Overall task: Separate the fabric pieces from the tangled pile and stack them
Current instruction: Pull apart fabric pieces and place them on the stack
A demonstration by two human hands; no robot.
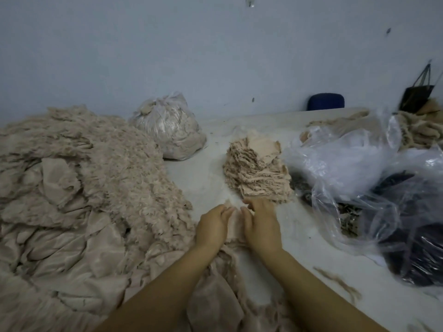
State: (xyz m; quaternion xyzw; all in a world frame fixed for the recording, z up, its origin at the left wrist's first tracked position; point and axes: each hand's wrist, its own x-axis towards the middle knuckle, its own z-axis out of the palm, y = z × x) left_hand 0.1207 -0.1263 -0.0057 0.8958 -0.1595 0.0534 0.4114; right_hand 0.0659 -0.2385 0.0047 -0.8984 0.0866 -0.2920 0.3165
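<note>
A big tangled pile of beige fabric pieces (79,188) covers the left half of the table and runs down to the near edge. A neat stack of beige pieces (256,171) with frayed edges stands in the middle. Just in front of that stack, my left hand (212,227) and my right hand (262,224) lie side by side, fingers curled on a pale fabric piece (236,224) held between them. The fingertips of the right hand touch the foot of the stack.
A tied clear bag of beige scraps (170,128) sits at the back. Crumpled clear plastic bags (347,159), one holding dark material (417,250), fill the right side. More beige fabric (422,130) and a dark paper bag (417,97) stand far right. A loose thread tuft (340,283) lies near my right forearm.
</note>
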